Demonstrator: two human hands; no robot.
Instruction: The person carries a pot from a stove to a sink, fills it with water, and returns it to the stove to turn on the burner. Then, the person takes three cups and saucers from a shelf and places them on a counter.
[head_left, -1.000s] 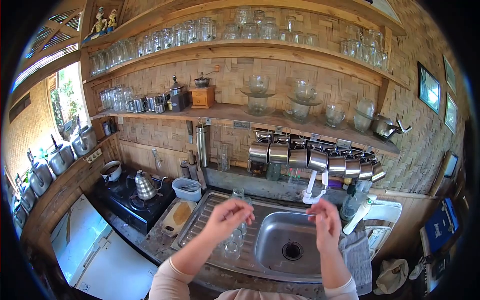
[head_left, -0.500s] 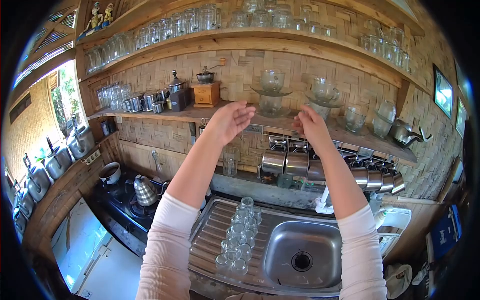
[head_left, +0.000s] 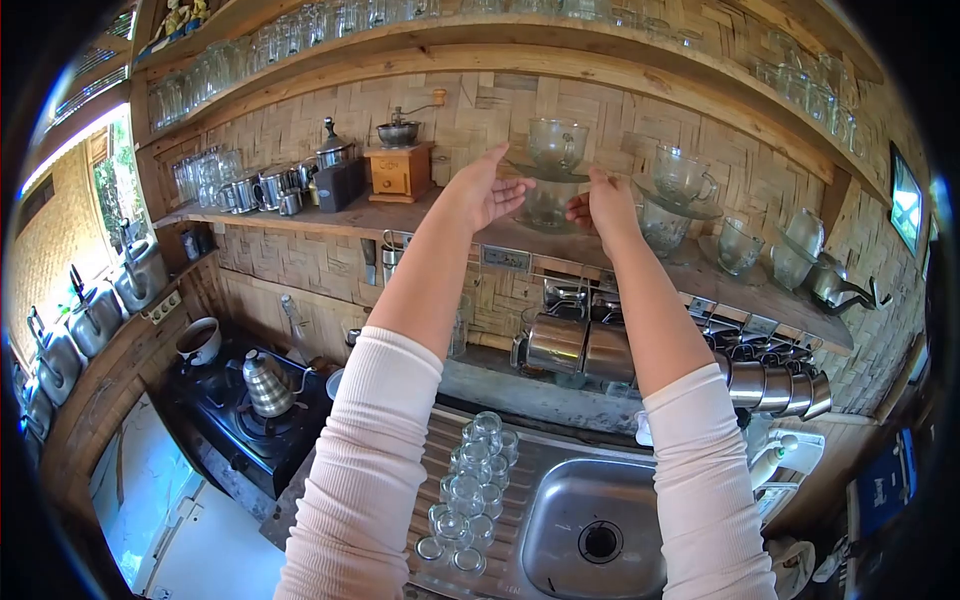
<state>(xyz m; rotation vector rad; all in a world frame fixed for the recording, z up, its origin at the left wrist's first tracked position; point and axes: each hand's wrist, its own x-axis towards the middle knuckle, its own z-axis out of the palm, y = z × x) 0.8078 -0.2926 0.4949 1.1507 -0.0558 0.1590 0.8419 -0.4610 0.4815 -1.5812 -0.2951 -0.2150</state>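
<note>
A kitchen wall of woven bamboo fills the head view, crossed by wooden shelves; the middle shelf (head_left: pixel 420 215) runs at the height of the raised hands. No brand, label or writing can be read anywhere.

On that shelf stands a stack of glassware: a glass cup (head_left: pixel 556 143) sits upright on a glass saucer (head_left: pixel 545 172), which rests on the mouth of a second, lower cup (head_left: pixel 545 205). The top cup's mouth faces up and its handle points to the right; the saucer lies flat, its broad face level with the shelf.

The left hand (head_left: pixel 483 188) is spread wide, palm turned toward the stack, its fingers (head_left: pixel 500 155) at the saucer's left rim; whether they touch the glass cannot be told, and they grip nothing. The right hand (head_left: pixel 603 203) is partly curled just beside the right rim of the saucer, its fingertips at the edge; whether it has actual hold of the rim cannot be told.

To the left on the shelf stand a wooden coffee grinder (head_left: pixel 399 165) and steel pots (head_left: pixel 270 188). To the right is a second cup on a saucer (head_left: pixel 682 178). Steel mugs (head_left: pixel 560 342) hang beneath the shelf.

Below, the steel sink (head_left: pixel 590 520) has small glasses (head_left: pixel 470 490) upturned on its drainboard, and a kettle (head_left: pixel 266 383) sits on the black stove (head_left: pixel 225 410)
</note>
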